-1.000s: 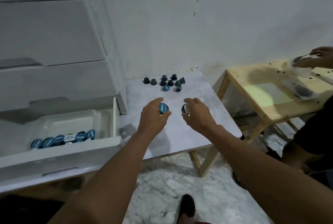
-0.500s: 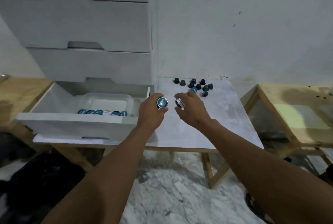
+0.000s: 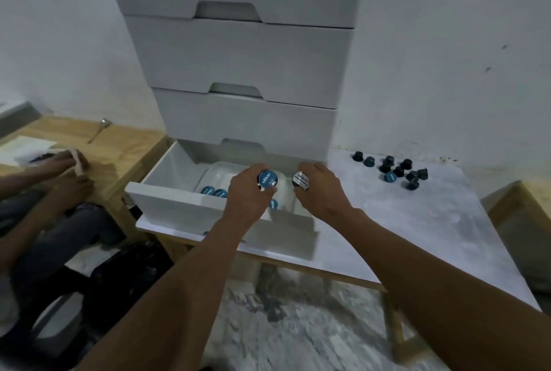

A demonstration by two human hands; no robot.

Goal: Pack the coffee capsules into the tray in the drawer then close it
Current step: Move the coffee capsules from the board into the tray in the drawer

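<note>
left hand is pinching a blue-lid capsule, right hand has a white-lid capsule, both just over the open drawer. a few blue capsules sit in the tray, the loose capsules are bunched on the white table by the wall

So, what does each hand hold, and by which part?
Left hand grips the blue-lidded capsule round its sides; right hand grips the white-lidded capsule likewise.
</note>
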